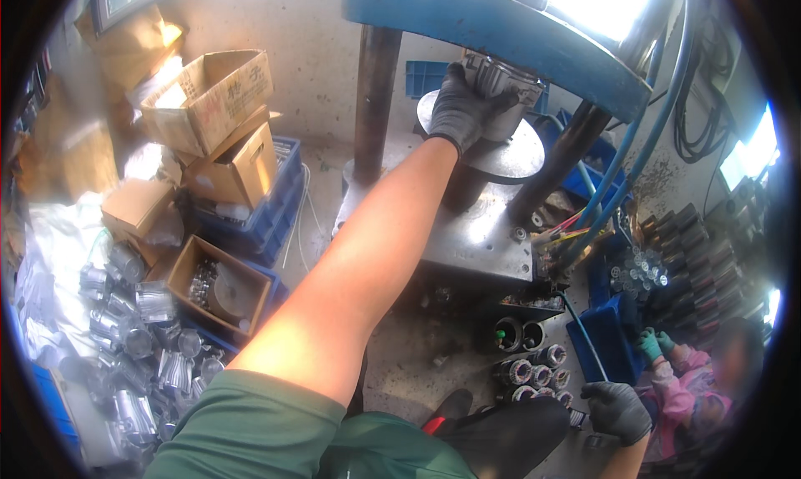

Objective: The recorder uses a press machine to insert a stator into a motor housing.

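My left hand (463,112), in a dark grey glove, reaches up and grips a silver finned metal housing (505,80). The housing stands above a round metal plate (526,158), under the blue crossbeam (501,20) of a press. Its far side is hidden. Low on the right, my right hand (617,412), gloved alike, is closed at the end of a thin rod (586,337) that slants down from beside the press bed (492,237).
Steel columns (377,103) flank the plate. Cardboard boxes (209,91) and shiny metal parts (133,345) fill the left. Ringed cylinders (534,375) stand on the floor near my knee. A person in pink (688,395) works at right, by a blue bin (601,337).
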{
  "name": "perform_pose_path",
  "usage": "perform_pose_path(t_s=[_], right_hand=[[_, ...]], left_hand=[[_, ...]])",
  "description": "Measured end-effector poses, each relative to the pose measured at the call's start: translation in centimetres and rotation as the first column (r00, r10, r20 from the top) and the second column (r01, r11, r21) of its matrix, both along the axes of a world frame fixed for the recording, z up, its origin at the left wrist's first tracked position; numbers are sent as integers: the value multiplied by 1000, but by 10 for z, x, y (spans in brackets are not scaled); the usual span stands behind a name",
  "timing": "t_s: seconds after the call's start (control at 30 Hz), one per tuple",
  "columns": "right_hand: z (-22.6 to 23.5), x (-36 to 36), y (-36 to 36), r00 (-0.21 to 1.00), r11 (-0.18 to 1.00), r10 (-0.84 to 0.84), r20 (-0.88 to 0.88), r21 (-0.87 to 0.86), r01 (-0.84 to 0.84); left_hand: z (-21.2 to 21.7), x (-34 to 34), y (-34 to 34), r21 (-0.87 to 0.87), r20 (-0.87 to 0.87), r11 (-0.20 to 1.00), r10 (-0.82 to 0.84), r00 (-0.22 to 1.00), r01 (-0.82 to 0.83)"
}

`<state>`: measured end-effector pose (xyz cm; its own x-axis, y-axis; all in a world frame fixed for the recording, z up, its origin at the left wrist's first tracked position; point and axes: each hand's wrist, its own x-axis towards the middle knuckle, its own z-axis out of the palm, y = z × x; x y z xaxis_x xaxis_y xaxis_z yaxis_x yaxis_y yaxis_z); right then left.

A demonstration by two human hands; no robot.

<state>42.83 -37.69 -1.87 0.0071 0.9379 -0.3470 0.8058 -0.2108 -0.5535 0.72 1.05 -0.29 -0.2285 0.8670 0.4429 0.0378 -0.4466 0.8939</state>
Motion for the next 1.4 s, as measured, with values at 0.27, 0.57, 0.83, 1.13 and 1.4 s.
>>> perform_pose_path(t_s=[0.27,0.57,0.83,1.13,1.4], right_hand=[[-11,9,-2,987,989,-63,-150,-141,42],[-5,4,-4,983,991,-104,-152,66,115],[-6,-8,1,996,884,-64,62,468,28],[54,4,145,922,269,-328,206,956,-118],[89,23,223,900,355,-274,339,905,-233]], left_hand=[[0,0,-1,-31,-36,999,11,999,-12],[1,-1,-5,-47,-52,998,34,998,-36],[-2,3,4,-89,-230,993,52,972,-74],[11,4,-19,-118,-279,988,64,958,-101],[7,5,-12,-72,-36,997,23,999,-26]])
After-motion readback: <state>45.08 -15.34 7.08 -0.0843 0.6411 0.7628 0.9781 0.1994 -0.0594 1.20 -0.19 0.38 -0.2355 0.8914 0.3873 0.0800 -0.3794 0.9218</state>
